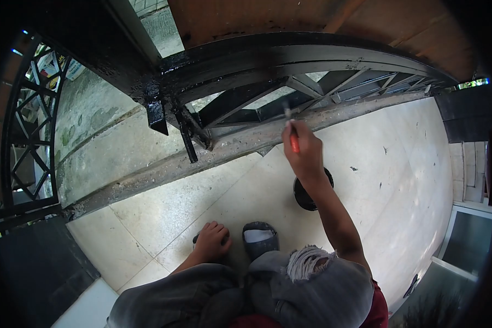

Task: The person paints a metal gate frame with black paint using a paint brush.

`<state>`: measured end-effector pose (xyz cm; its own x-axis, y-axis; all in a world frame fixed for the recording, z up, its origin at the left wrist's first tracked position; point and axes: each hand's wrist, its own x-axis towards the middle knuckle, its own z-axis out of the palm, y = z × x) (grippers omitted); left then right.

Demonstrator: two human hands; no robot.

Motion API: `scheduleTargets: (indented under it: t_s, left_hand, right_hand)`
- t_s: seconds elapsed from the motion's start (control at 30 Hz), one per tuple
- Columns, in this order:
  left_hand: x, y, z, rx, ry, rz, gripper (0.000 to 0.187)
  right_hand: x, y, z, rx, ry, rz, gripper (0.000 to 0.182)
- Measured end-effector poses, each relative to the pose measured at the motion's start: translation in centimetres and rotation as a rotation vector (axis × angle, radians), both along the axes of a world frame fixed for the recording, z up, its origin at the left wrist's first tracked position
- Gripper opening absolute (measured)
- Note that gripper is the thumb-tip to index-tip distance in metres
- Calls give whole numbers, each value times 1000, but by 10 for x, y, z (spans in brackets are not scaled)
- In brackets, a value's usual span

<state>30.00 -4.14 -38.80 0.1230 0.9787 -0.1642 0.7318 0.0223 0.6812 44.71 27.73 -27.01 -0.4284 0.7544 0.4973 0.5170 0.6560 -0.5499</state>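
Observation:
My right hand (302, 150) is closed round the red-orange handle of a paintbrush (294, 141). Its blurred tip points up at the lower bars of a dark metal gate (240, 76). Wet, glossy black paint shows on the gate's post and latch end. Under my right forearm stands a round black paint container (305, 201), partly covered by the arm; its inside is hidden. My left hand (213, 240) lies at my left knee with loosely bent fingers, nothing visible in it.
A slipper (260, 240) on my foot rests on the pale tiled floor (382, 180). A rough concrete strip (131, 183) runs beneath the gate. Another black lattice panel (33, 120) stands at the left. A black bolt rod (187, 139) hangs down near the post.

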Motion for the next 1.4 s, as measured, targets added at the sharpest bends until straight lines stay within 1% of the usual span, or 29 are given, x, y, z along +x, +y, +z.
scheduleTargets:
  t_s: [0.03, 0.1, 0.17, 0.2, 0.23, 0.3, 0.33, 0.37, 0.43, 0.47, 0.5, 0.57, 0.6, 0.67, 0.77, 0.8, 0.9, 0.93, 1.0, 1.13, 1.2, 1.23, 1.3, 1.33, 1.37, 1.4]
  left_hand:
    - [0, 0, -1, -4, 3, -1, 16]
    - [2, 0, -1, -5, 35, 16, 16]
    - [3, 1, 1, -9, 28, 16, 16]
    - [3, 1, 2, -14, 23, 17, 16]
    - [3, 2, 3, -17, 26, 12, 16]
    - [3, 3, 4, -7, 45, 6, 15]
    - [3, 3, 4, -12, 49, -1, 15]
    - [4, 3, 5, -1, 48, 5, 15]
    - [4, 4, 4, 7, 52, 13, 15]
    - [4, 3, 3, 3, 56, 11, 15]
    - [5, 3, 2, -1, 59, 10, 16]
    - [5, 2, 1, -9, 64, 20, 16]
    - [6, 3, 1, -5, 67, 29, 16]
    - [7, 4, 2, 1, 70, 26, 16]
    - [7, 4, 1, -15, 85, 25, 17]
    - [7, 4, 0, -27, 88, 19, 18]
    - [8, 4, 3, -38, 85, 30, 19]
    - [8, 4, 3, -39, 88, 35, 19]
    - [8, 4, 2, -44, 89, 27, 19]
    - [8, 4, 3, -38, 93, 22, 19]
    - [7, 4, 2, -31, 87, 11, 19]
    - [6, 4, 1, -35, 92, 16, 19]
    - [7, 4, 2, -75, 94, 6, 19]
    - [7, 6, 1, -70, 95, 10, 19]
    - [8, 7, 1, -15, 87, 24, 18]
    - [8, 6, 2, 36, 79, 36, 18]
  right_hand:
    - [5, -1, 3, 115, 8, -108, 13]
    - [10, -4, -7, 111, 16, -159, 13]
    - [3, -14, -31, 213, -172, -73, 14]
    - [-5, -19, -39, 162, -197, -15, 16]
    - [-11, -21, -45, 158, -194, -21, 16]
    - [-24, -19, -44, 3, 20, 86, 15]
    - [-24, -16, -40, -105, 206, 34, 15]
    - [-21, -11, -39, -107, 210, 29, 15]
    - [-7, 1, -37, -357, 177, -74, 15]
    - [-3, 4, -31, -289, 140, -26, 16]
    - [-4, 4, -27, -292, 142, -26, 16]
    - [-6, -4, -24, 4, 100, -31, 18]
    - [-6, -5, -30, 0, 99, -30, 18]
    - [-7, -4, -39, -105, 45, 103, 18]
    - [-8, -10, -29, -162, 63, 83, 17]
    - [-9, -5, -23, -212, 152, 36, 17]
    - [-10, 4, -33, -261, 192, 82, 17]
    - [-7, 5, -33, -263, 195, 86, 17]
    - [-6, 5, -15, -241, 171, 91, 16]
    - [-14, 18, -25, -184, 252, 100, 17]
    - [-15, 20, -26, -234, 80, 163, 18]
    - [-14, 22, -24, -238, 85, 169, 18]
    - [-14, 25, -7, -442, 187, 51, 19]
    - [-19, 26, -15, -297, 220, 74, 19]
    - [-19, 26, -21, -296, 220, 78, 19]
    - [-18, 25, -26, -282, 161, 113, 19]
